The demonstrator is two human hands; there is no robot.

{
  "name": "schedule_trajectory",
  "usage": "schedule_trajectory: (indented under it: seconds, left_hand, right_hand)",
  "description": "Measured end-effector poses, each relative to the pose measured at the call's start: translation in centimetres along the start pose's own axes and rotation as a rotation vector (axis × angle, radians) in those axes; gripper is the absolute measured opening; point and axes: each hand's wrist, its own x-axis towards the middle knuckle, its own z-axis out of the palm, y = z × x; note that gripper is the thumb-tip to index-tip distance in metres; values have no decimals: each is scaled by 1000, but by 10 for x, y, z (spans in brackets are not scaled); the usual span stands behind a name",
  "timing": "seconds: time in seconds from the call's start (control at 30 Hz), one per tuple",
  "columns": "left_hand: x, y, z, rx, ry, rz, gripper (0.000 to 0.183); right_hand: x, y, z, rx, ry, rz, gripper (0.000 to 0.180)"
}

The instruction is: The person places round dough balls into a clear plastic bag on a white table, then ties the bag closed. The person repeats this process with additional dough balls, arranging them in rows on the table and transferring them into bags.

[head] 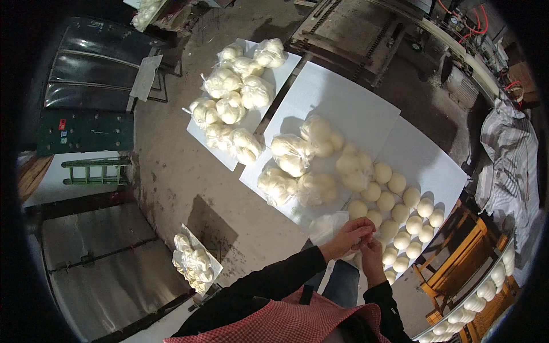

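My left hand (352, 235) and my right hand (372, 253) meet at the near edge of the white table, fingertips pinched together. A thin clear plastic bag (328, 226) shows beside my left hand; whether my fingers hold part of it cannot be made out. Just beyond and right of my hands, round pale dough balls (402, 240) lie in rows on the white tabletop (356, 96). Farther left on it sit several knotted clear bags of dough balls (291, 154).
A second white table (288, 64) bears more filled bags (256, 92). A small stand (216, 268) with bagged pieces is at lower left. An orange wooden chair (461, 253) and a curved tray (454, 306) of pale rounds are at right. A green ladder (95, 171) lies left.
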Motion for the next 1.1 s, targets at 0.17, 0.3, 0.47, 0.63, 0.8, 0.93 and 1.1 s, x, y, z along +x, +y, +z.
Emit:
schedule_trajectory:
  seconds: [0.17,0.3,0.47,0.63,0.8,0.93,1.1]
  left_hand:
    - [-14,-25,16,229,115,-47,16]
    - [-23,-50,27,552,124,-51,21]
    - [-30,-82,36,835,263,-63,28]
    - [-26,-86,54,1140,267,-151,28]
    - [-28,-101,78,793,182,34,22]
    - [-41,-100,79,775,428,149,22]
    - [-42,-72,57,1317,597,236,35]
  right_hand:
    - [-14,-16,-39,-663,183,-304,17]
    - [-28,-14,-61,-474,352,-374,21]
    - [-49,0,-82,-174,505,-356,18]
    - [-68,-10,-98,-123,503,-362,15]
    - [-63,0,-141,-34,734,-332,14]
    - [-50,-16,-199,62,917,-559,22]
    - [-80,-80,-178,-251,338,-492,19]
